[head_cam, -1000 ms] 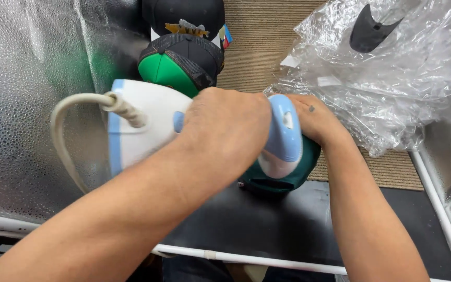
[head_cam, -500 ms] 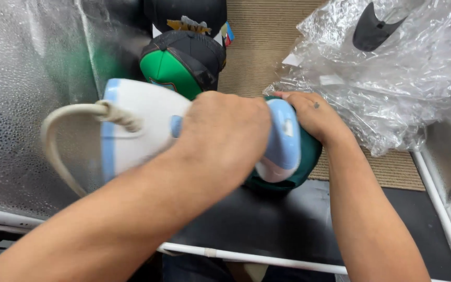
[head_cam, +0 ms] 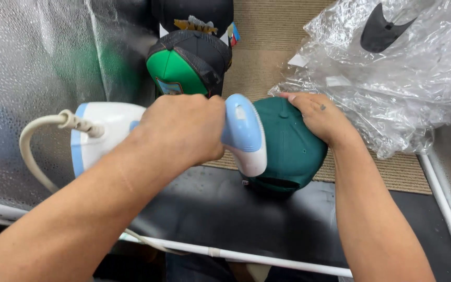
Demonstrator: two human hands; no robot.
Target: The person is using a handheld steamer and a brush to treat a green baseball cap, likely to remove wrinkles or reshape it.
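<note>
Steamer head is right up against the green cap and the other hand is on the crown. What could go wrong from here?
1. The right hand rests on the dark green cap close to the handheld steamer; steam might scald its fingers.
2. The crinkled plastic bag lies against that hand, so heat could warp it.
3. The cord loops beside the left hand and may snag.

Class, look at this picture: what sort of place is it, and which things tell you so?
Probably a small cap-finishing or packing workstation: a handheld steamer pressed against a green cap, more caps stacked behind, and clear plastic bags beside them.
</note>
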